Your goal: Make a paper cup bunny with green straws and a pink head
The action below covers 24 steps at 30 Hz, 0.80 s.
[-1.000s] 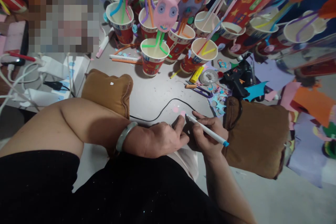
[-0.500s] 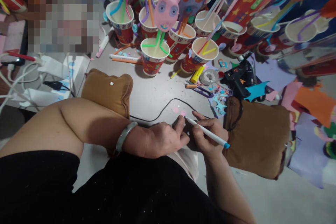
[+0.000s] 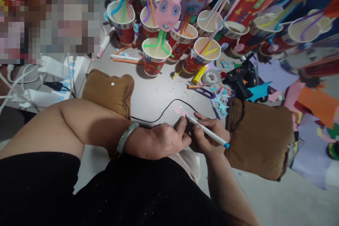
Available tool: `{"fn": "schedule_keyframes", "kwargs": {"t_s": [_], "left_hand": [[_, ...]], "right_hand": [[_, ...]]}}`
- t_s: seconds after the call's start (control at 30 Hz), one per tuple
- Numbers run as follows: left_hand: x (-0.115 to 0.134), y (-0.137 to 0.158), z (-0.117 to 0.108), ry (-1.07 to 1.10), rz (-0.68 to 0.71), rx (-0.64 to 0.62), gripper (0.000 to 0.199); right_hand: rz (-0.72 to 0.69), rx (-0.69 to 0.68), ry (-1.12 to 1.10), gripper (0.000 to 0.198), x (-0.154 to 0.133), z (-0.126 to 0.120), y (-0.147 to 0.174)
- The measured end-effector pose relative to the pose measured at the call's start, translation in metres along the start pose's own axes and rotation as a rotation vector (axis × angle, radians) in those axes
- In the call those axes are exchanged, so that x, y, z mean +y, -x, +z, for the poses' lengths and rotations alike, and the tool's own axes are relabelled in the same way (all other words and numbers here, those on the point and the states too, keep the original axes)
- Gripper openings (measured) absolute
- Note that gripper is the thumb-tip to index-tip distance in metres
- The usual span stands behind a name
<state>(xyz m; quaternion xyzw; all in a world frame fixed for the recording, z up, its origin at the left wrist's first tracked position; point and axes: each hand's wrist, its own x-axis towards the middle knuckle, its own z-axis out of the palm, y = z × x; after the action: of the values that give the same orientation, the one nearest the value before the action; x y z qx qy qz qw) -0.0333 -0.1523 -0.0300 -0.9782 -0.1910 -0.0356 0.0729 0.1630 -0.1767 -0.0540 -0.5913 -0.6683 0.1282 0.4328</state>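
Note:
My right hand [image 3: 210, 136] grips a white felt-tip pen [image 3: 209, 130] with a blue end. The pen slants, its tip down at a small pink paper piece [image 3: 185, 112] on the table. My left hand [image 3: 169, 138], with a pale bangle [image 3: 127, 137] on the wrist, rests beside it. Its index finger stretches to the edge of that pink piece, with the thumb apart and the other fingers partly bent and hidden. Just to the left lies another pink paper piece [image 3: 177, 110]. A black cable [image 3: 165, 108] curves across the table beyond my hands.
Brown cushions [image 3: 106, 90] lie on both sides. Behind stand several paper cups [image 3: 156, 63] with straws and paper animal heads, including a pink rabbit [image 3: 167, 12]. A glue gun [image 3: 239, 81], tape roll [image 3: 211, 77] and paper scraps [image 3: 221, 104] lie right; white cables [image 3: 29, 74] left.
The felt-tip pen has shifted slightly left and its blue end has tipped down a little. My left hand has stayed in place.

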Motion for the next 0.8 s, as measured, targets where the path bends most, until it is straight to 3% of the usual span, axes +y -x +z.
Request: {"fn": "schedule_keyframes", "kwargs": {"t_s": [0.43, 0.8], "left_hand": [[-0.0003, -0.0010, -0.0012, -0.035, -0.020, 0.055, 0.031], [-0.0012, -0.0022, -0.0071, 0.087, -0.023, -0.107, 0.037]], "right_hand": [[0.044, 0.022, 0.000, 0.008, -0.0022, 0.0006, -0.0007], [0.111, 0.004, 0.014, 0.009, -0.0020, -0.0002, 0.0024]]}}
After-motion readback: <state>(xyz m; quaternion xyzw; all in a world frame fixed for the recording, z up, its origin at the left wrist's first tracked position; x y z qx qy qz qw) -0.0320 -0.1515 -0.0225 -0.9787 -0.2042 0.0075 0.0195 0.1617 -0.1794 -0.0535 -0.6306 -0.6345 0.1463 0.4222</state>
